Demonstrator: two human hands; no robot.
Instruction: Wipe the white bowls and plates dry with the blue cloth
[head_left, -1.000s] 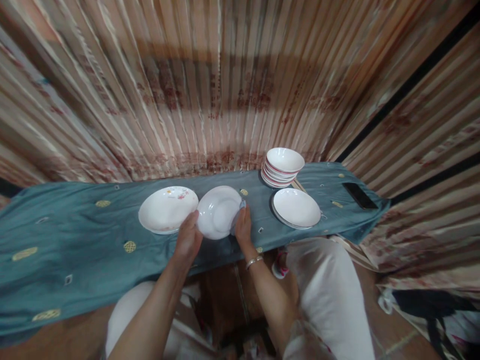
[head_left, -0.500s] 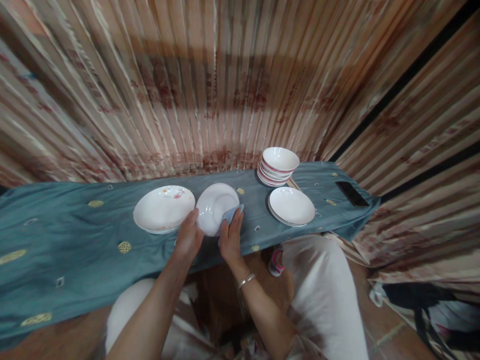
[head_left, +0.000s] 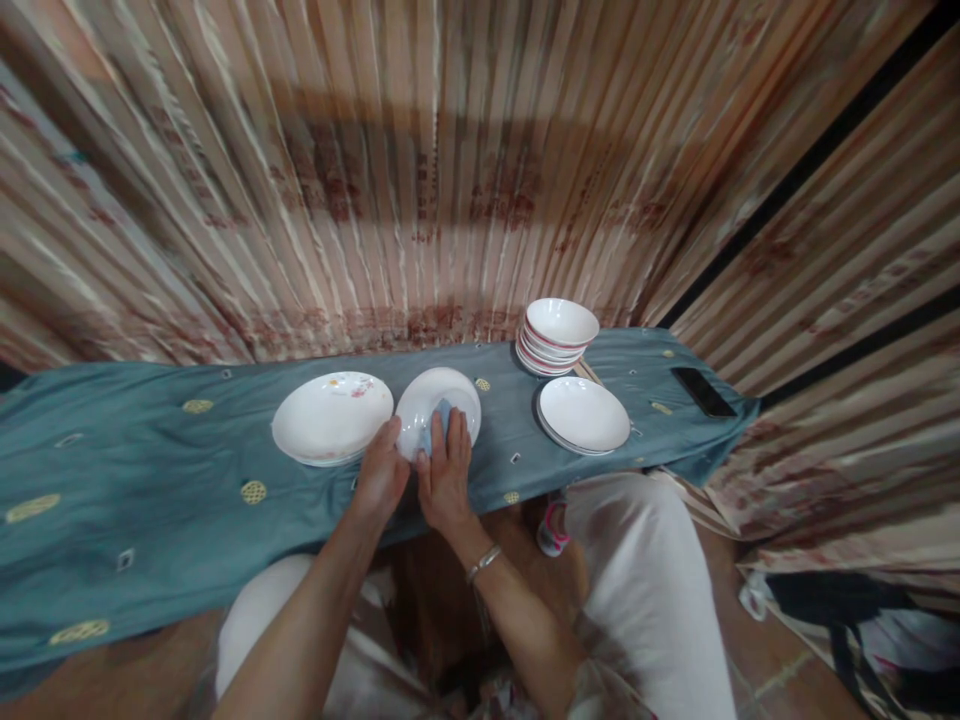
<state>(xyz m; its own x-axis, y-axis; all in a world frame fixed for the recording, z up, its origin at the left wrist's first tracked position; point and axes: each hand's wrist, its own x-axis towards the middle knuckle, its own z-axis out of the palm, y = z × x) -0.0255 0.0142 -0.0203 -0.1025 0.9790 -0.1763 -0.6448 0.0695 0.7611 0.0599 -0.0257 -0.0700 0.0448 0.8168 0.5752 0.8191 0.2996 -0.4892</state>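
Note:
A white plate (head_left: 429, 389) is tilted in front of me, its underside with a round foot ring seeming to face me. My left hand (head_left: 381, 472) grips its lower left edge. Over the plate's middle, my right hand (head_left: 445, 472) presses a light blue cloth (head_left: 435, 428) against the surface, its fingers partly hiding the cloth. Just left of the held plate lie large white dishes (head_left: 327, 420) with floral rims, stacked. To the right sit stacked white plates (head_left: 585, 413), and behind them a stack of red-rimmed white bowls (head_left: 559, 335).
A teal patterned cloth (head_left: 172, 480) covers the long, narrow table. A black phone (head_left: 703, 391) lies near its right end. Pleated curtains (head_left: 465, 180) hang behind. My knees are below the front edge, and a dark bag (head_left: 832, 592) is on the floor at lower right.
My right hand and the blue cloth have moved left, from the plate's right edge to its middle. My left hand keeps its grip, and the plate has barely shifted.

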